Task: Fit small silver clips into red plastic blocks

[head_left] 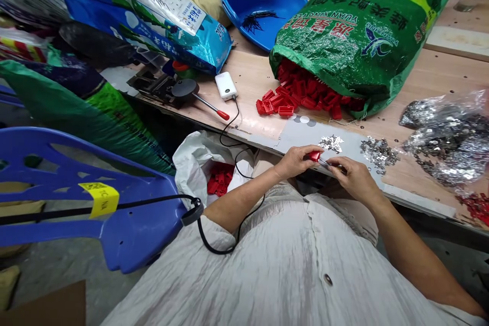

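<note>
My left hand (pixel 296 162) is closed on a small red plastic piece (pixel 315 155) at the near edge of the wooden table (pixel 255 81). My right hand (pixel 350 175) is pinched on a thin metal piece (pixel 324 162) that meets the red piece. Just beyond my hands lie small piles of shiny metal parts (pixel 331 143) on a grey sheet. Further back, red plastic pieces (pixel 290 99) spill from a green woven sack (pixel 367 30) lying on its side.
A clear bag of metal parts (pixel 446 142) lies at right. A blue basin (pixel 262 2), a white power bank (pixel 225 85) with cable, and a black hand press (pixel 168 86) sit on the table. A white bag with red pieces (pixel 214 173) hangs below. A blue chair (pixel 87 198) stands left.
</note>
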`<move>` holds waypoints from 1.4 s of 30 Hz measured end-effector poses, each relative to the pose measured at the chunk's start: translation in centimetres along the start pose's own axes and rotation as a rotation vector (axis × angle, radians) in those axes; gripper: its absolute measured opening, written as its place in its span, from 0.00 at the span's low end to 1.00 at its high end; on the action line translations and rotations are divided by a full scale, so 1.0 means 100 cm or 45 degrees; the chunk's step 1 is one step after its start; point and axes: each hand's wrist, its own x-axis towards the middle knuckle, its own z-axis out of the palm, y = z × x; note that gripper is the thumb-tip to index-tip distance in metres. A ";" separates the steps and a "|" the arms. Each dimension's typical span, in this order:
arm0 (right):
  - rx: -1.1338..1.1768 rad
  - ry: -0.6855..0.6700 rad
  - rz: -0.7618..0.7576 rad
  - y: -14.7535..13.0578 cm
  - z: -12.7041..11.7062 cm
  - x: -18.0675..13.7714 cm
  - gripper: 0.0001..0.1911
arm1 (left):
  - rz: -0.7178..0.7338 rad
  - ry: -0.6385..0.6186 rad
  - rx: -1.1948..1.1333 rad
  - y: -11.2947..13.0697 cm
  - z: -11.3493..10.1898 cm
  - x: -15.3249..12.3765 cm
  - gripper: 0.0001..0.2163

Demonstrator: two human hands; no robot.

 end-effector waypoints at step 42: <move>0.346 -0.126 0.059 -0.022 -0.004 -0.007 0.22 | -0.290 0.240 -0.964 0.029 0.007 -0.012 0.15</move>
